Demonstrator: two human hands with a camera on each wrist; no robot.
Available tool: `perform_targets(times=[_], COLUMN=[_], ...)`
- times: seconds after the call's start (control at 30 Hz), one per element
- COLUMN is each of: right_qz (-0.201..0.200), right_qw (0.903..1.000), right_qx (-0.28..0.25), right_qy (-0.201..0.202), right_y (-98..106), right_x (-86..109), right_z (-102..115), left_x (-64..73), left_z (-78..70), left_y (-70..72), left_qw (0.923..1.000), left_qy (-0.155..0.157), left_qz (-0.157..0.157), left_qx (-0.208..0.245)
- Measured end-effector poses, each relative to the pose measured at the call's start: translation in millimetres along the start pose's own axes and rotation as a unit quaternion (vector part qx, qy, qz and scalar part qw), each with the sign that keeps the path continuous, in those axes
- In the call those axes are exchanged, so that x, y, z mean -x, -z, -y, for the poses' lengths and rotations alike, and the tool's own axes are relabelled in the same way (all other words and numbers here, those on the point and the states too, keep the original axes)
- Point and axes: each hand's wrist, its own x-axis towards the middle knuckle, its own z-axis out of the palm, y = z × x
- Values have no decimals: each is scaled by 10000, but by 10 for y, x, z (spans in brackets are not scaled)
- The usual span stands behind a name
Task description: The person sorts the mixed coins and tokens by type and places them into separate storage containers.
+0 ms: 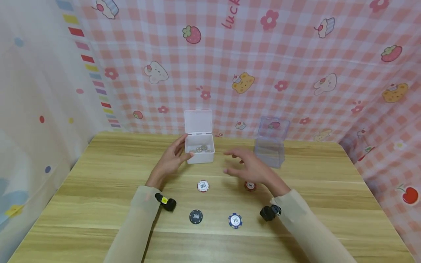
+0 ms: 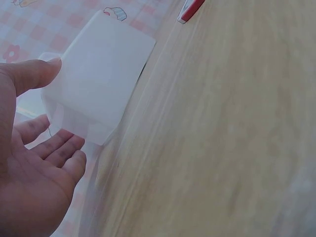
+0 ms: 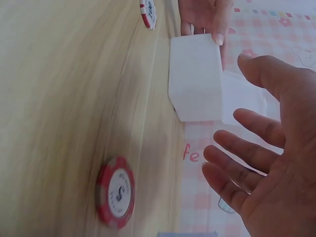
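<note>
The white box (image 1: pixel 201 158) sits upright near the back edge of the tabletop (image 1: pixel 108 175), left of the clear box (image 1: pixel 271 149), its lid (image 1: pixel 198 121) raised at the rear. A few coins (image 1: pixel 201 148) lie inside on its floor.

The left hand (image 1: pixel 170 159) spans the left side of the white box, the thumb at its front rim and the index finger by its rear corner; it holds the box loosely there, the other fingers partly bent. The right hand (image 1: pixel 251 166) hangs in the air between the two boxes, well spread, thumb apart from the fingers, with nothing in its hold. It partly covers the clear box, whose lid also stands up.

Four chips lie flat in front: the white chip (image 1: pixel 203 186) with a red-marked edge, reading 100, nearest the white box; the red chip (image 1: pixel 250 186), marked 5, partly under the right hand in the head view; the black chip (image 1: pixel 196 216), also 100; and the blue chip (image 1: pixel 235 220), marked 10, to its right. None touches another. A pink checked cloth (image 1: pixel 217 54) hangs behind the tabletop.
</note>
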Motion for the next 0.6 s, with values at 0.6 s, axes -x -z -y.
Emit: perform_targets(times=[0.6], right_qz=[-392], right_qw=[9992], right_qx=[-25], right_qy=[-87], right_y=[152], right_x=[216], right_z=[-224], left_x=[2], left_z=[-23], left_y=[-8], left_qw=[10000], left_qy=[69], left_qz=[-69], left_qx=[11])
